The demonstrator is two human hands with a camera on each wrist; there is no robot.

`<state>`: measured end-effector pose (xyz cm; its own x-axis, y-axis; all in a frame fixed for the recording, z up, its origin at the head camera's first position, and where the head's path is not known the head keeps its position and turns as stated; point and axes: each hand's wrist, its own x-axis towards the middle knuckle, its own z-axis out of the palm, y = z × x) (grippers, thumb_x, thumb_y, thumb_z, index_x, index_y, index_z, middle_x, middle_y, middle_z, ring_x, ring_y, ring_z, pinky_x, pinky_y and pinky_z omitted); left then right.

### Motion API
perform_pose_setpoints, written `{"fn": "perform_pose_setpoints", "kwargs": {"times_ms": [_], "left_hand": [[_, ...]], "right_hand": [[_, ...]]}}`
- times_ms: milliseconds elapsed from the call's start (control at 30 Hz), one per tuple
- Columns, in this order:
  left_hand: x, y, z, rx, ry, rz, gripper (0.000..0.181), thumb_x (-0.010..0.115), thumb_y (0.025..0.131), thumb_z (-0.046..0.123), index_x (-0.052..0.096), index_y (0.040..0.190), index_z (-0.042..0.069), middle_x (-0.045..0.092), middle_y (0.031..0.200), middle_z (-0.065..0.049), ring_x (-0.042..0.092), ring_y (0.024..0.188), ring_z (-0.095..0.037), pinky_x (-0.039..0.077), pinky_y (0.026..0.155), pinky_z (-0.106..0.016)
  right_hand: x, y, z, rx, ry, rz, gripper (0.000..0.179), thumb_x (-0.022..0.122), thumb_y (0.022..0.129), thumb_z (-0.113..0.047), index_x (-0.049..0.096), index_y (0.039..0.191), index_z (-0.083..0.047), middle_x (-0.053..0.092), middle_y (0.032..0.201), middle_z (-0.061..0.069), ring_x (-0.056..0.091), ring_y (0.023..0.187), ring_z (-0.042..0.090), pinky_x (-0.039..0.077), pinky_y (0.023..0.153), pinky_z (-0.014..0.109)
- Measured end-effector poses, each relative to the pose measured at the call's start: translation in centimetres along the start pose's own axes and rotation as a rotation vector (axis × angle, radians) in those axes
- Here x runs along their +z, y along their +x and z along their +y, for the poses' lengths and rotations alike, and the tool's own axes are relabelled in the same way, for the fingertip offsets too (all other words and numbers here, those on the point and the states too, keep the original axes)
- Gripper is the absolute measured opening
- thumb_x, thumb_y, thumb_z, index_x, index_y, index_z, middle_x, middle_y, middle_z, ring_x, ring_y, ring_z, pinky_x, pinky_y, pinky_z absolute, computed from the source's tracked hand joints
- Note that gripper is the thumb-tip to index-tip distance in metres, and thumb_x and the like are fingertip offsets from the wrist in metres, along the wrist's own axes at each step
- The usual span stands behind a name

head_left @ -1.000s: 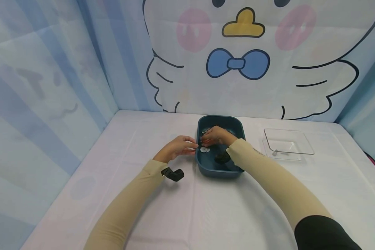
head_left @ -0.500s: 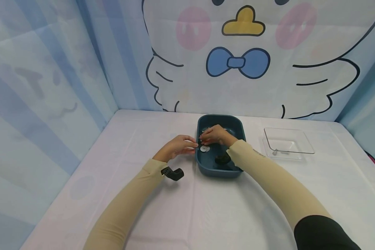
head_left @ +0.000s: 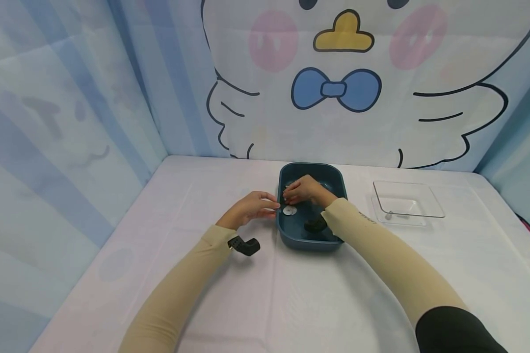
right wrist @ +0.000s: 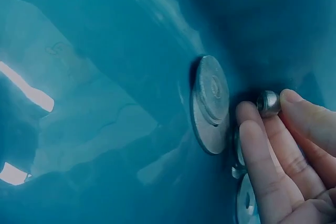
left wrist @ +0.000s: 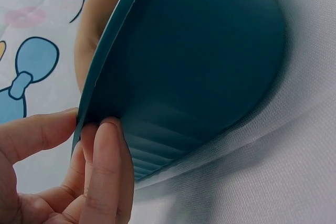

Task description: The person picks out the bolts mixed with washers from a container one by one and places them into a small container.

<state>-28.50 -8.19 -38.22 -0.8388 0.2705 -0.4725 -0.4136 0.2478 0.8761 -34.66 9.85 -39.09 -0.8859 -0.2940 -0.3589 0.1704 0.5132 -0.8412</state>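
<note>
A dark teal plastic bin (head_left: 309, 244) stands on the table, its left rim pinched between the thumb and fingers of my left hand (head_left: 250, 210). In the left wrist view, the bin's outer wall (left wrist: 199, 51) fills the middle, with fingertips on both sides of the rim. My right hand (head_left: 304, 190) reaches inside the bin. Its thumb and fingers pinch a small socket head screw (right wrist: 269, 103) by its knurled metal head. Close beside these fingers, large flat washers (right wrist: 212, 88) overlap one another on the bin floor. More washers (right wrist: 245, 198) lie partly hidden behind the fingers.
To the right of the bin stands a clear rectangular container (head_left: 408, 200) with a small metal piece (head_left: 388, 215) visible in it. A white cloth (head_left: 318, 304) covers the table, and a printed curtain (head_left: 335, 132) hangs at its back edge.
The right hand's fingers have shifted slightly inside the bin, above the washers. The left hand stays on the rim, and the bin and the clear container keep their places.
</note>
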Motion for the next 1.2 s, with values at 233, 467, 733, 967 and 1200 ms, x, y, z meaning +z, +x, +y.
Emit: {"fn": "perform_pose_setpoints", "kwargs": {"times_ms": [233,467,733,967,1200], "left_hand": [[0.0,0.0,0.0,0.0,-0.001,0.002,0.03,0.061,0.091,0.01,0.055,0.119,0.002,0.059,0.096,-0.004,0.061,0.077,-0.01,0.056,0.069,-0.017],[0.0,0.0,-0.1,0.0,-0.006,0.002,0.031,0.061,0.09,0.009,0.055,0.119,0.002,0.059,0.095,-0.004,0.061,0.076,-0.01,0.055,0.066,-0.016],[0.1,0.0,0.0,-0.011,0.006,0.014,0.033,0.061,0.091,0.01,0.054,0.122,0.003,0.062,0.108,-0.01,0.062,0.075,-0.01,0.057,0.074,-0.021],[0.1,0.1,0.1,-0.013,0.008,0.02,0.033,0.062,0.09,0.011,0.055,0.122,0.003,0.062,0.103,-0.008,0.063,0.074,-0.01,0.057,0.074,-0.021],[0.1,0.1,-0.2,-0.017,0.013,0.024,0.032,0.062,0.091,0.011,0.055,0.12,0.003,0.061,0.105,-0.009,0.063,0.078,-0.012,0.057,0.079,-0.023]], "right_hand": [[-0.3,-0.6,-0.6,-0.021,-0.063,-0.017,0.023,0.06,0.09,-0.003,0.066,0.11,0.007,0.066,0.11,0.023,0.07,0.085,0.019,0.058,0.08,0.034],[-0.6,-1.1,-1.1,-0.062,-0.083,-0.023,0.023,0.061,0.089,-0.004,0.066,0.109,0.007,0.067,0.108,0.023,0.071,0.087,0.023,0.057,0.083,0.037],[-1.7,-2.3,-1.4,-0.115,-0.086,-0.028,0.025,0.062,0.089,-0.006,0.066,0.111,0.006,0.067,0.109,0.022,0.071,0.089,0.022,0.057,0.085,0.038],[-2.4,-3.1,-1.5,-0.147,-0.056,-0.044,0.027,0.062,0.09,-0.007,0.064,0.112,0.008,0.067,0.109,0.022,0.07,0.085,0.017,0.054,0.09,0.043],[-2.8,-3.9,-1.7,-0.148,-0.054,-0.057,0.029,0.062,0.09,-0.009,0.063,0.113,0.009,0.067,0.109,0.021,0.07,0.085,0.018,0.052,0.093,0.046]]}}
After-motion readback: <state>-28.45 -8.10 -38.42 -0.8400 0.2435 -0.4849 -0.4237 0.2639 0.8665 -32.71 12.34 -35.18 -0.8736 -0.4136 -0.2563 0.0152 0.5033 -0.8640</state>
